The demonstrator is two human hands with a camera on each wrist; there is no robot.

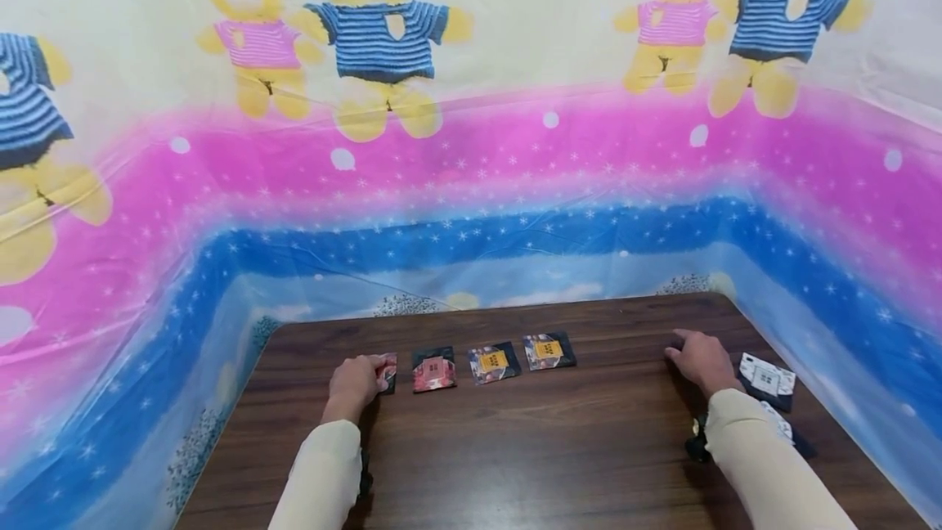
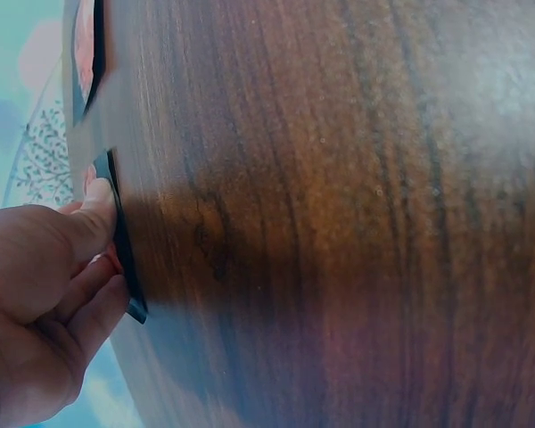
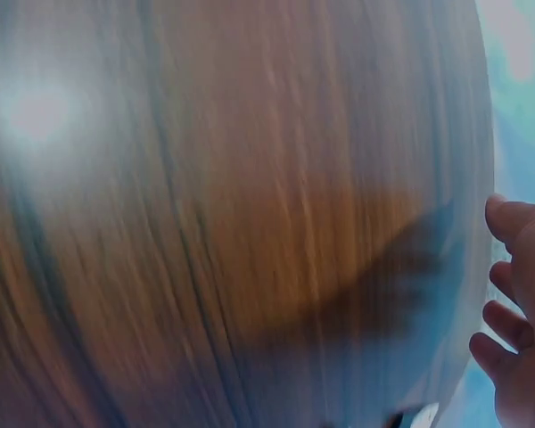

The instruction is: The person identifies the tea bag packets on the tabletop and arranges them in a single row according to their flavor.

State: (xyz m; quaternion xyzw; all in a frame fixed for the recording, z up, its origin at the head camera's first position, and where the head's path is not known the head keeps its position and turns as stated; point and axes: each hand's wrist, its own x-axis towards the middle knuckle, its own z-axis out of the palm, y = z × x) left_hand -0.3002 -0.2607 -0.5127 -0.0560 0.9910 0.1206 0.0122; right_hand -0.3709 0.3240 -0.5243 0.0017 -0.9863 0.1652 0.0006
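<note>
My left hand (image 1: 356, 385) is at the left end of a row of flat square packets, holding a red-and-black packet (image 1: 389, 374) by its left part. In the left wrist view the thumb lies over this packet's face and the other fingers (image 2: 104, 308) curl at its near end; they hide much of it. To its right lie another red-and-black packet (image 1: 434, 370) and two packets with yellow labels, a left one (image 1: 494, 362) and a right one (image 1: 548, 350). My right hand (image 1: 702, 360) hovers over the table's right side, fingers loosely bent, holding nothing.
Beside the right hand lies a white-and-black packet (image 1: 767, 379), with a second white packet (image 1: 778, 421) partly hidden behind the sleeve. The brown wooden table (image 1: 508, 448) ends at a printed cloth backdrop (image 1: 471, 186) with bears, which encloses its back and sides.
</note>
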